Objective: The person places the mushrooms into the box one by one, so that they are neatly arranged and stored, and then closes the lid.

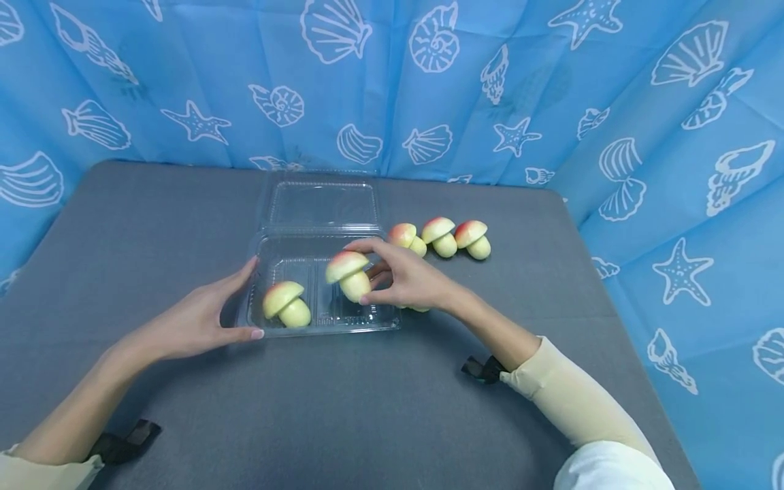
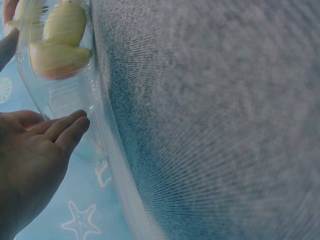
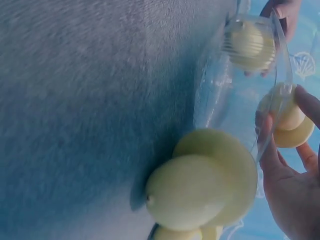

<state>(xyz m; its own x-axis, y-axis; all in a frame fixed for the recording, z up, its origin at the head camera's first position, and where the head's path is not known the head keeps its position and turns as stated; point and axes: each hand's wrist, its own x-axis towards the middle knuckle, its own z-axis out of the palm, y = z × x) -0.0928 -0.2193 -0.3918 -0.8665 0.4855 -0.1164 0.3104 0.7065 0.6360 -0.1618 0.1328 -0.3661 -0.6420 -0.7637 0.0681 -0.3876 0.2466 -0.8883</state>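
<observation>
A toy mushroom (image 1: 347, 272) with a red-tinged cap is pinched in my right hand (image 1: 407, 275), over the right part of a clear plastic clamshell box (image 1: 321, 331). Inside the box, at its left, lies another mushroom (image 1: 286, 305). My left hand (image 1: 205, 313) spans the box's left side, its thumb by the front corner and fingers by the side wall. In the left wrist view, that hand's fingers (image 2: 67, 127) look fairly straight against the clear wall. The right wrist view shows the held mushroom (image 3: 295, 125) between thumb and fingers, just above the box rim.
The box's lid (image 1: 324, 204) lies folded back behind it. Several mushrooms (image 1: 439, 236) stand in a row right of the box, and one more, in the right wrist view a large near mushroom (image 3: 195, 192), is mostly hidden under my right hand. A blue shell-patterned curtain (image 1: 380, 88) borders the grey table (image 1: 380, 408).
</observation>
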